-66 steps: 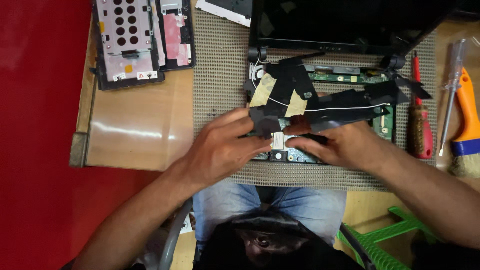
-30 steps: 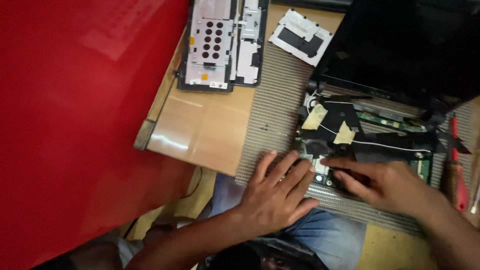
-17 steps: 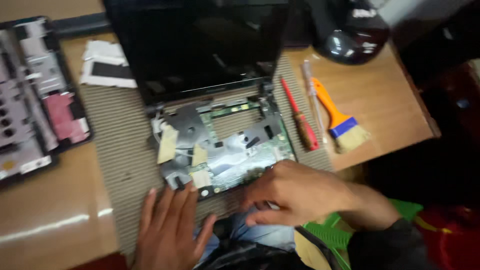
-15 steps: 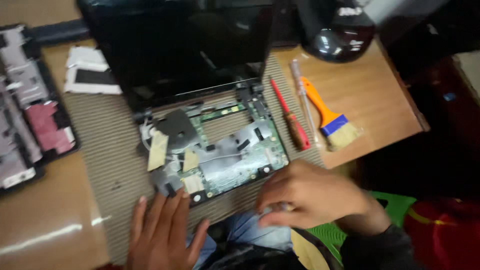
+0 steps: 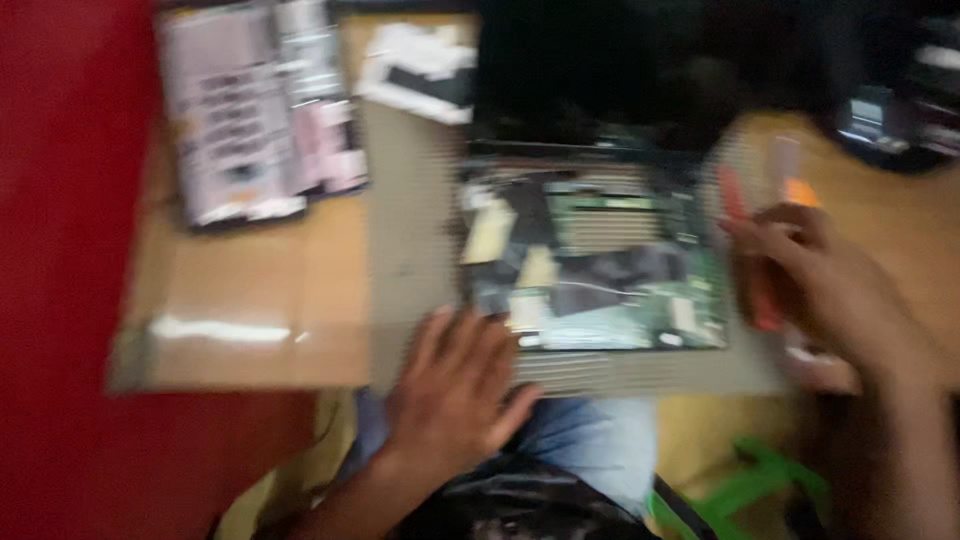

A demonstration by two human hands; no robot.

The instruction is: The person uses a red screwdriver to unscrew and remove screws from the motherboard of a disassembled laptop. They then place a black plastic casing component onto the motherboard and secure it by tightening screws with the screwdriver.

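The whole view is smearing with motion blur, so fine detail is getting lost. The left hand (image 5: 455, 395) is lying flat, fingers spread and released, palm down on the ribbed grey mat (image 5: 410, 240) at the near edge of the opened laptop base (image 5: 595, 265); its fingertips are sitting just beside the base's front left corner, and whether they are touching it is too blurred to tell. The right hand (image 5: 820, 290) is hovering over the right side of the mat, fingers curled around a red-handled screwdriver (image 5: 765, 300); the tool is showing only as a red streak between the fingers, its tip hidden, so the grip is looking closed on it but hazy. The laptop base itself is lying in the middle of the mat, green board and black film and tan tape patches showing, with the dark screen (image 5: 640, 70) standing behind it, cut off at the top. A removed grey cover panel (image 5: 255, 120) is resting far left on the wooden table (image 5: 250, 290), and a small white part (image 5: 420, 70) is lying near it. An orange streak (image 5: 800, 190) is peeking past the right hand, unidentifiable.
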